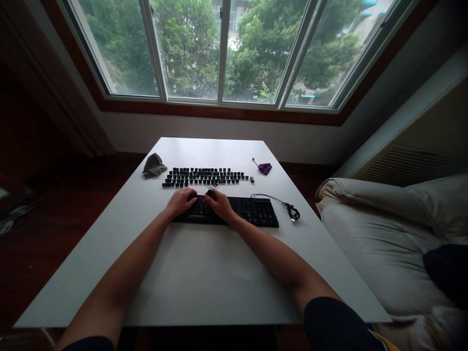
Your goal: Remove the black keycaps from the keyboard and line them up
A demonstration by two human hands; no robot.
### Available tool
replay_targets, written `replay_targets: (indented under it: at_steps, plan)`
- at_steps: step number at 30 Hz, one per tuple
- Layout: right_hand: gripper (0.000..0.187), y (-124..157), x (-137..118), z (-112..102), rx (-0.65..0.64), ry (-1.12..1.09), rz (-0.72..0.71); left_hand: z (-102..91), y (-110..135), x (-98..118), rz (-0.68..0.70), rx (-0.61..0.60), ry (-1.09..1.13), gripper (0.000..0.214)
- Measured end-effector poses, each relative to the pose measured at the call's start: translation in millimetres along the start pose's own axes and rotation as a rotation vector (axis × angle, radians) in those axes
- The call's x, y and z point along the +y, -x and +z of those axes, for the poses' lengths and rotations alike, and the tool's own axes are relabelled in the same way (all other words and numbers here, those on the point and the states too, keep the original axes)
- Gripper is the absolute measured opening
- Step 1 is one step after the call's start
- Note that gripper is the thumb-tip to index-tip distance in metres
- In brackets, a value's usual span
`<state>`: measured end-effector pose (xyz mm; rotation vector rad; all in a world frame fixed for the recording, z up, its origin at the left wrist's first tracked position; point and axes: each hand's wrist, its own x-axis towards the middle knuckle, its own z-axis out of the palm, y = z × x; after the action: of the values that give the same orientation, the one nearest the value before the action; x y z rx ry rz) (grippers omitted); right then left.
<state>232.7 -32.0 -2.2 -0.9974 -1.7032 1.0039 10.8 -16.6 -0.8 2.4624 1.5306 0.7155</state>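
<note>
A black keyboard [258,210] lies flat on the white table, its left part covered by my hands. My left hand [182,202] is closed over the keyboard's left end, fingers curled near the far edge. Over the middle-left keys, my right hand [220,204] pinches a keycap puller [210,193] by its small dark handle; thin wire loops stick out on its far side. Loose black keycaps [204,176] stand in rows just beyond the keyboard. Exactly what lies under my fingertips is hidden.
A grey cloth [154,166] lies left of the keycaps. To their right are a purple cloth [265,168], a thin brush-like stick [255,162] and a small dark piece [252,180]. The coiled USB cable [292,211] rests right of the keyboard. A sofa [369,234] flanks the table's right side.
</note>
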Motion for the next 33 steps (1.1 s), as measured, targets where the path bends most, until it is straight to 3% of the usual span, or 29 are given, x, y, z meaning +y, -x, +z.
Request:
replay_targets:
  at_steps: [14,22,28,33]
  plan:
    - [0.024,3,-2,-1,-0.044,0.056,-0.025,-7.9,3,18,0.059,0.087,-0.103,0.025]
    - [0.025,1,-4,-7,0.039,0.129,-0.034,-6.7,5,39,0.045,-0.007,-0.123,0.026]
    - [0.027,-2,-4,-11,0.099,0.103,-0.024,0.5,8,39,0.06,0.026,-0.074,0.026]
    - [0.027,-7,-3,-21,0.059,0.106,-0.044,3.2,8,37,0.057,0.035,-0.059,0.026]
